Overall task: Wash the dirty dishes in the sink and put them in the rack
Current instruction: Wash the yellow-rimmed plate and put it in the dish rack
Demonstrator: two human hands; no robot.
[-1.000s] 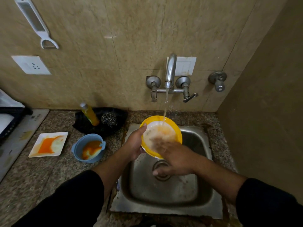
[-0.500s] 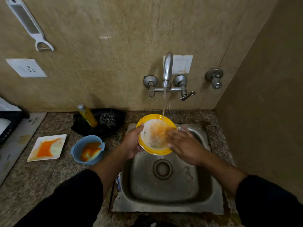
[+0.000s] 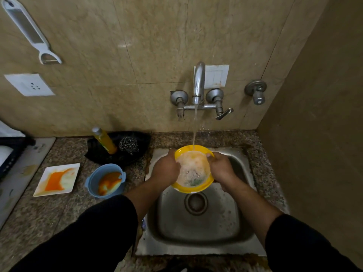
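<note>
A view looked down from head height at a steel sink [image 3: 198, 230] set in a speckled granite counter [image 3: 45, 213], in the lower centre of the frame. Two forearms in dark sleeves reached in from the bottom edge. Both hands held a yellow bowl [image 3: 193, 169] over the sink, just above the drain [image 3: 195, 203]. The left hand [image 3: 167, 169] was closed around the bowl's left rim, and the right hand [image 3: 222, 169] was closed around its right rim. The bowl was tilted toward the viewer, its pale inside full of foamy, orange-tinted water.

A thin stream of water [image 3: 194, 130] fell from a wall-mounted chrome tap [image 3: 198, 85] in the upper centre and landed on the far inner edge of the bowl. A separate small valve [image 3: 256, 91] sat on the wall to the right of the tap.

Left of the sink, on the counter, stood a blue bowl [image 3: 106, 181] smeared with orange sauce. Further left lay a square white plate [image 3: 58, 179], also streaked with orange sauce. Behind these, against the wall, a yellow bottle of liquid [image 3: 105, 141] and a steel wool scrubber [image 3: 128, 146] rested on a dark tray.

At the far left edge, only a dark corner of a rack [image 3: 11, 154] showed, sitting on a pale mat. On the beige tiled wall in the upper left hung a white peeler [image 3: 31, 32], with a white socket [image 3: 29, 84] below it.
</note>
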